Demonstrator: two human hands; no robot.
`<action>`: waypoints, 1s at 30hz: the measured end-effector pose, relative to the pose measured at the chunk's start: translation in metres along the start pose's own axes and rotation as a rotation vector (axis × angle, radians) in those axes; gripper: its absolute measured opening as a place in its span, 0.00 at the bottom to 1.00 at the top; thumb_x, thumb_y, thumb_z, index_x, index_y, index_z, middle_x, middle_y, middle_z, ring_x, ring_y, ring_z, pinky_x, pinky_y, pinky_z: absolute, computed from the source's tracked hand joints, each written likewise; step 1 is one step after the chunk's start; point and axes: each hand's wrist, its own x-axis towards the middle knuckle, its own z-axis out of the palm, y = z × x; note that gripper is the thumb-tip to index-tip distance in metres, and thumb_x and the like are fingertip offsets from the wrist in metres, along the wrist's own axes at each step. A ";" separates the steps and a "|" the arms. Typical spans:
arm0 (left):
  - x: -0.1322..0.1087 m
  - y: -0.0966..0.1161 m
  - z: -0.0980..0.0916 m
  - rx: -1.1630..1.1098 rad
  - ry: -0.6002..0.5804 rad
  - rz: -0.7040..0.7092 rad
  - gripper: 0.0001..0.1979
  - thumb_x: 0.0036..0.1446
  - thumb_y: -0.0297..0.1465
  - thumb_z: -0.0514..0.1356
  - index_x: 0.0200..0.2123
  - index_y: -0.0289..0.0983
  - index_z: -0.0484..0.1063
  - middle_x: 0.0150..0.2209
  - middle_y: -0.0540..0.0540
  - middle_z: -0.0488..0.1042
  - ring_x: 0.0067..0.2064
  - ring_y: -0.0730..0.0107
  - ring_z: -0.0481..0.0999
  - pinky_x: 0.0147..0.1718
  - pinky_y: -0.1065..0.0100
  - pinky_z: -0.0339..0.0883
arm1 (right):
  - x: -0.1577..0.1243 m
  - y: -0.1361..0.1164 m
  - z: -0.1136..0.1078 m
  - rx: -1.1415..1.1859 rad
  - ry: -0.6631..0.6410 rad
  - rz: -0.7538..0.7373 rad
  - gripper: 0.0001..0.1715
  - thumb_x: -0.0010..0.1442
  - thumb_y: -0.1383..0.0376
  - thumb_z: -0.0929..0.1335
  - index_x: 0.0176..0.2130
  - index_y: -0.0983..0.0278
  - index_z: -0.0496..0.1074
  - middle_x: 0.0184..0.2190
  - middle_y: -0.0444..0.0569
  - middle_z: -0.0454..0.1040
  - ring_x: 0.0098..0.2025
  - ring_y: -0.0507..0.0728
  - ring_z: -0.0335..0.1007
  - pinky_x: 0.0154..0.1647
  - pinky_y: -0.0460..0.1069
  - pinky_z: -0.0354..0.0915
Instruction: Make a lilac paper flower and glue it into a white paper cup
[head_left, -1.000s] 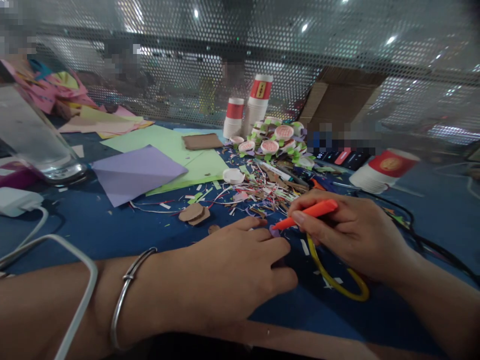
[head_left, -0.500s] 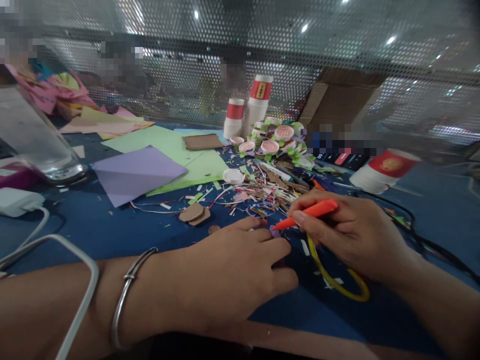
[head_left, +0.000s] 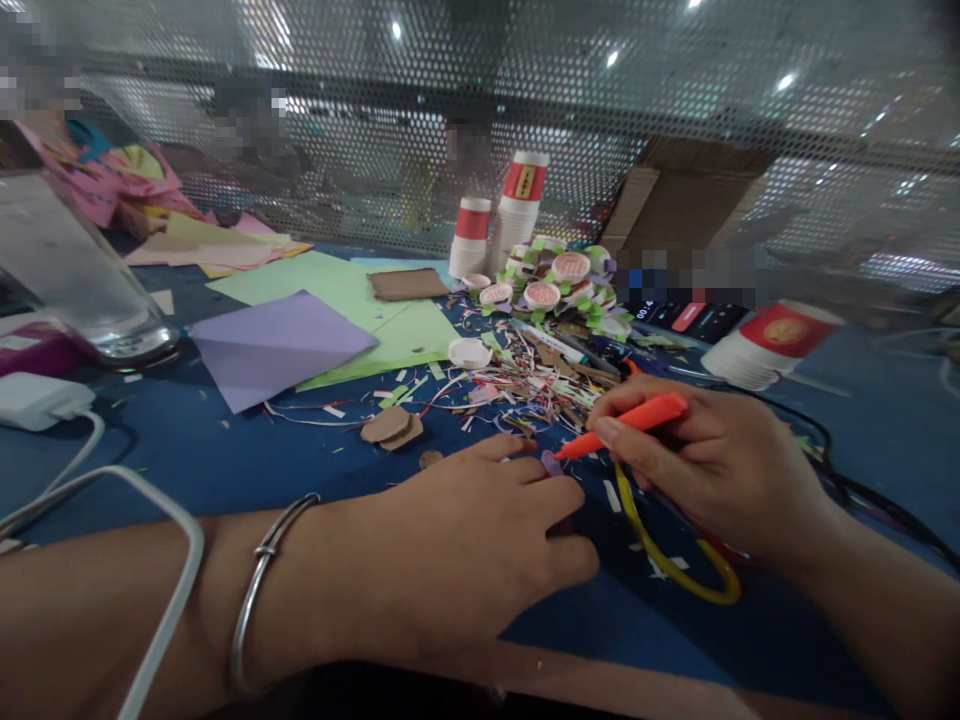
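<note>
1. Centred on a small scrap of purple paper (head_left: 551, 464), lying on a blue counter (head_left: 225, 460) and showing only in part beside the fingers of the bare left hand (head_left: 480, 530); too covered to tell outline or long axis.
2. Pointed at from the right by a bright orange plastic marker pen (head_left: 630, 425), slanted from a low tip at left to a raised end at right; cannot tell whether touching or just above.
3. Clasped around the marker's barrel by the grip of the right hand (head_left: 716, 460), with thumb and fingers closed, and with the scrap off to the left, slightly lower in view.
4. Covered most closely by the left hand, palm down at the scrap's edge; cannot tell whether pinching or merely resting.
5. Flanked below the right hand by a curved yellow loop (head_left: 667, 570), partly hidden.
6. Backed by a heap of thin, multicoloured paper cuttings (head_left: 517, 385), two overlapping brown cardboard discs (head_left: 384, 427), a flat purple paper sheet (head_left: 285, 345) over pale green paper sheets (head_left: 420, 335) and, farther off, red-and-white paper cup stacks (head_left: 470, 240).
</note>
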 end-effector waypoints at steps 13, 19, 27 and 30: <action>0.003 0.001 -0.002 -0.011 -0.041 -0.015 0.09 0.65 0.35 0.59 0.46 0.38 0.73 0.45 0.44 0.74 0.43 0.59 0.73 0.49 0.54 0.62 | 0.003 0.001 0.002 -0.005 0.009 -0.032 0.09 0.65 0.63 0.67 0.32 0.61 0.74 0.25 0.42 0.76 0.22 0.51 0.70 0.25 0.47 0.63; 0.002 0.001 -0.001 0.002 -0.022 -0.015 0.10 0.66 0.37 0.59 0.45 0.38 0.73 0.44 0.44 0.75 0.43 0.59 0.73 0.49 0.55 0.62 | 0.003 0.001 0.003 -0.007 0.016 -0.034 0.08 0.64 0.63 0.67 0.33 0.61 0.74 0.26 0.42 0.77 0.22 0.51 0.70 0.25 0.47 0.63; 0.000 0.001 0.000 0.001 -0.007 -0.005 0.09 0.64 0.35 0.60 0.44 0.38 0.73 0.43 0.44 0.74 0.42 0.59 0.73 0.48 0.55 0.62 | 0.001 0.003 0.004 0.008 0.034 -0.038 0.07 0.64 0.63 0.68 0.33 0.61 0.74 0.28 0.43 0.78 0.24 0.51 0.72 0.26 0.47 0.65; 0.000 0.001 0.002 0.006 0.012 -0.005 0.07 0.64 0.32 0.60 0.45 0.39 0.73 0.43 0.45 0.74 0.42 0.60 0.74 0.49 0.55 0.62 | 0.002 0.001 0.003 0.000 0.047 -0.033 0.08 0.65 0.64 0.67 0.32 0.61 0.73 0.26 0.42 0.77 0.24 0.51 0.71 0.26 0.47 0.64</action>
